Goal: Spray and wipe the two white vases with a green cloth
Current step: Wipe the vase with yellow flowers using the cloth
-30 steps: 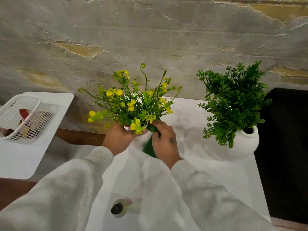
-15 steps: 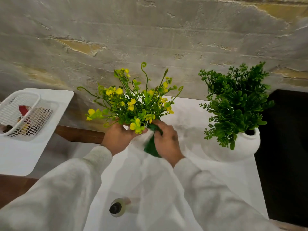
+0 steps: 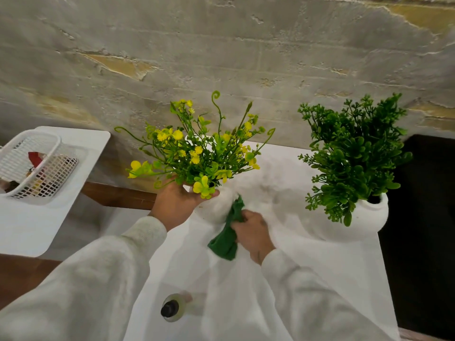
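Observation:
A white vase [image 3: 215, 207] with yellow flowers [image 3: 197, 153] stands at the middle of the white table [image 3: 332, 267]. My left hand [image 3: 176, 201] grips its neck just under the blooms. My right hand [image 3: 253, 233] holds a bunched green cloth [image 3: 227, 235] against the vase's lower right side. A second white vase [image 3: 366, 217] with dark green foliage [image 3: 354, 153] stands to the right, untouched. A spray bottle [image 3: 171, 308] with a black cap stands near the table's front edge, between my sleeves.
A white mesh basket [image 3: 32, 166] with small items sits on a white tray [image 3: 44, 217] at the left. A rough plaster wall [image 3: 221, 57] runs behind the table. Dark space lies past the table's right edge.
My right hand has slid down with the green cloth from the vase's neck to its lower side. My left hand keeps its grip at the neck.

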Tool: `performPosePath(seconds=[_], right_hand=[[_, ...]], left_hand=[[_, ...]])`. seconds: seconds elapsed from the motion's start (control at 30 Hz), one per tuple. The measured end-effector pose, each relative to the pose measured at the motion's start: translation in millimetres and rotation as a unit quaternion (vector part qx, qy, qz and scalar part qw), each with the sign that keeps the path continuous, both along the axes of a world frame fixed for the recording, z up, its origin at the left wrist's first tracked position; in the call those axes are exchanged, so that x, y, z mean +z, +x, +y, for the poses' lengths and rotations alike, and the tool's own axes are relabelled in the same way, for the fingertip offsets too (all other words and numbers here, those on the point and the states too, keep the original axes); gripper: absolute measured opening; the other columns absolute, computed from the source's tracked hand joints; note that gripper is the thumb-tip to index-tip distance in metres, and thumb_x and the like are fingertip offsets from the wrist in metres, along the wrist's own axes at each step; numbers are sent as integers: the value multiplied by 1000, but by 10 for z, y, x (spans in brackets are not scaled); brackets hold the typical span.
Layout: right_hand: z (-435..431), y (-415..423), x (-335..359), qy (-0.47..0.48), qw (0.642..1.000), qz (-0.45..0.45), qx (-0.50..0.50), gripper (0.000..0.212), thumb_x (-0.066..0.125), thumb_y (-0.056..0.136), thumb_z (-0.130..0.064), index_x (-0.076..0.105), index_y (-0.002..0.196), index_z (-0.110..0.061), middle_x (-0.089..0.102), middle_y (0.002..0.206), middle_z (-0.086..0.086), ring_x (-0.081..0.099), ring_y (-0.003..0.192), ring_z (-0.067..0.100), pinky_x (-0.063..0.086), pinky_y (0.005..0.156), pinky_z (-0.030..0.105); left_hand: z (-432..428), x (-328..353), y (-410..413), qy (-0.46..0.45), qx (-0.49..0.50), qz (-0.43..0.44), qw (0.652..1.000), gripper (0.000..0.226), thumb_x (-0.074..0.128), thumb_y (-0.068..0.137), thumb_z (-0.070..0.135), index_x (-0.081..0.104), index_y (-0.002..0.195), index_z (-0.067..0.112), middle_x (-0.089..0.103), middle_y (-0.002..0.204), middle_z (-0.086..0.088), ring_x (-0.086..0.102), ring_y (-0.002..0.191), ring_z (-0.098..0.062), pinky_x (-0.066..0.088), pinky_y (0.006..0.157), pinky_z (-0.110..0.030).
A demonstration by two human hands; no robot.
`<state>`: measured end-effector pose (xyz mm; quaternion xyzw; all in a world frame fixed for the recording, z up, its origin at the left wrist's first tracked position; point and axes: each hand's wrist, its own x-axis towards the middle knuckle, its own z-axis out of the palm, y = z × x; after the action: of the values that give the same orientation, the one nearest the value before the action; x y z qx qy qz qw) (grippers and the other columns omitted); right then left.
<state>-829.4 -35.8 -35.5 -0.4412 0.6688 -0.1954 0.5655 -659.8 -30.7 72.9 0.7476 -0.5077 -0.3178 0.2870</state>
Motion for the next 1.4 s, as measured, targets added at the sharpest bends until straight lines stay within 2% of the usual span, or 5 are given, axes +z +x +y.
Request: performPosePath(seconds=[0.7,0.97,1.17,1.3,1.4], right_hand=[[-349,0,109,-31,957,199,209,30,47,88,-7,61,114,-3,63,117,19,61,106,36,48,85,33],[-314,-44,139,0,968,175,181,31,43,91,-5,61,116,-3,61,120,18,58,105,33,44,81,31],[-533,-24,242,-16,970,153,188,27,44,88,-3,64,105,-4,62,115,18,59,108,35,43,79,29],[-591,-36,239,-35,979,120,160,39,44,85,2,69,111,-12,65,111,12,60,107,32,51,89,33],[-630,-44,250,-69,989,69,113,55,48,84,0,65,127,-30,62,127,4,58,116,26,49,102,32]], left_hand=[[-41,-104,50,28,-7,-38,999,34,75,79,37,65,87,6,54,67,2,52,67,-23,47,69,-34],[-51,-212,85,22,-9,-53,998,40,71,78,47,68,90,9,61,74,1,56,73,-23,48,68,-32],[-22,-245,19,-73,0,-36,997,62,58,58,74,74,88,22,68,93,16,59,95,6,37,85,-9],[-6,-307,-39,-60,62,-10,996,55,71,63,64,70,91,17,72,92,-3,66,94,-22,51,89,-36],[-63,-287,-125,-90,97,19,991,45,76,60,62,68,77,21,71,76,5,68,82,-16,53,82,-33]])
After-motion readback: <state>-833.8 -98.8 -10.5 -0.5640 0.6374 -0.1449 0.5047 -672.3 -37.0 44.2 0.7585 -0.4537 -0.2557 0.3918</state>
